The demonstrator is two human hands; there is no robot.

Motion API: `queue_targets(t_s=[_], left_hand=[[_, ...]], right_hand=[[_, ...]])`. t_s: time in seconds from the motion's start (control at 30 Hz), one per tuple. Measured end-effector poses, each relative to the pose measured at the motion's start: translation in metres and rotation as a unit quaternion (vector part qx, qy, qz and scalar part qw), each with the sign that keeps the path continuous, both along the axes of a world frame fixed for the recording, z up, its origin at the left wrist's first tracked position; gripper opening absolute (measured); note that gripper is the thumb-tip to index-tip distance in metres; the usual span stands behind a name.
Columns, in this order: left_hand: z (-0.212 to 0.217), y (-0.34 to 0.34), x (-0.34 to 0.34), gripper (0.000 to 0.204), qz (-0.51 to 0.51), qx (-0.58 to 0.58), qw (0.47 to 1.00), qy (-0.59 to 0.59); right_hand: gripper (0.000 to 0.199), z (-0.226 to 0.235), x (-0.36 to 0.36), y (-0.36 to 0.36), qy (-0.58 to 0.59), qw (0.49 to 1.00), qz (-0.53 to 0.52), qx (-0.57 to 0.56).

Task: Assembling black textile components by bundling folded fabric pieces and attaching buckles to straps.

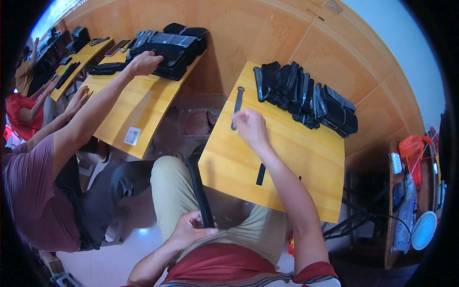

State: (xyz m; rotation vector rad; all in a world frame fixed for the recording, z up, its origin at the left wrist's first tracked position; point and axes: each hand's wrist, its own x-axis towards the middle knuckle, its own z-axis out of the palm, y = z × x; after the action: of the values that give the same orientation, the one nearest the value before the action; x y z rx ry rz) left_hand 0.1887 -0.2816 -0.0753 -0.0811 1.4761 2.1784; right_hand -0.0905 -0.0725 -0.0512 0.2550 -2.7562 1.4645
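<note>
My left hand (193,230) is closed around the lower end of a long black strap (200,191). The strap runs up along my left thigh, its upper part beside the table edge. Over the wooden table (229,162), my right hand (251,128) has its fingers curled together at a narrow grey strap (239,98) with a rounded, slotted end. My fingertips overlap the strap's lower part, so the exact grip is partly hidden. A short black strip (260,174) lies near the front edge, beside my right forearm.
Bundled black straps (306,98) line the table's far edge. On the left, a co-worker's hand (146,63) reaches to a black stack (174,50) on another table (143,105). A round wooden stand (393,229) holds a red bag (415,155) and a small fan (424,230).
</note>
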Motion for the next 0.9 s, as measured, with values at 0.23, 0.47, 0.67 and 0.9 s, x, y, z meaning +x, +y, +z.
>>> queue_targets(t_s=[0.23,0.47,0.67,0.9], left_hand=[[0.025,0.023,-0.016,0.030,0.081,0.022,0.996,0.025],[0.021,0.044,-0.002,0.035,0.042,0.088,0.994,0.053],[0.028,0.046,0.010,0.036,0.018,0.097,0.993,0.066],[0.040,0.048,0.002,0.028,-0.024,0.088,0.995,0.043]], right_hand=[[0.025,0.010,0.208,0.007,0.020,0.955,0.240,-0.171],[0.051,0.011,0.239,0.032,-0.004,0.953,0.252,-0.167],[0.057,0.019,0.260,0.038,0.064,0.966,0.213,-0.135],[0.057,0.005,0.257,0.050,0.078,0.959,0.198,-0.187]])
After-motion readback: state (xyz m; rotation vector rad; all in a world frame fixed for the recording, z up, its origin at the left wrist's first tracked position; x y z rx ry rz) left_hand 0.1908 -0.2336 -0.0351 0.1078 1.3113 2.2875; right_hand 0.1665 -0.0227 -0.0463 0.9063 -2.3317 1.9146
